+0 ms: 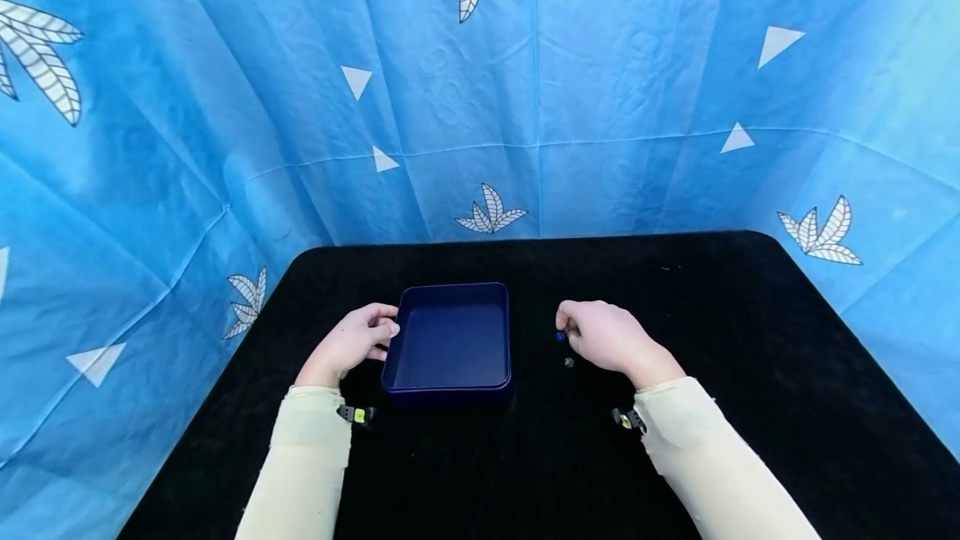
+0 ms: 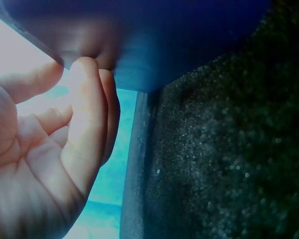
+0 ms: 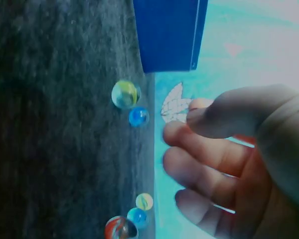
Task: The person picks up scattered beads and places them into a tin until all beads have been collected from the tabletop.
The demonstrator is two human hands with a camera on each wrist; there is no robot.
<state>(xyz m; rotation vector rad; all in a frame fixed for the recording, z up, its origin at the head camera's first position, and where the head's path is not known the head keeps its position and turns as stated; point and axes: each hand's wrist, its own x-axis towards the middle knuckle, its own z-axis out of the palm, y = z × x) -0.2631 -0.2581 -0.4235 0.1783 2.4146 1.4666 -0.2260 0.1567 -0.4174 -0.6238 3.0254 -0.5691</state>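
A dark blue rectangular tray (image 1: 450, 390) lies on the black tabletop. At its left side, my left hand (image 1: 358, 340) holds the rim, the thumb near the top edge and the fingertips (image 2: 87, 64) against the outer wall. To the right of the tray, my right hand (image 1: 603, 336) hovers low with loosely bent fingers and the thumb close to the index finger; no object shows between them. Beside its fingertips is a blue marble (image 1: 560, 337), with a clear marble (image 1: 569, 362) with a yellow-green swirl nearer me.
The right wrist view shows more marbles on the black cloth: a yellowish one (image 3: 144, 201), another blue one (image 3: 137, 217) and a red-swirled one (image 3: 121, 229). My right hand hides these from the head view. A blue patterned curtain (image 1: 600, 107) hangs around the table.
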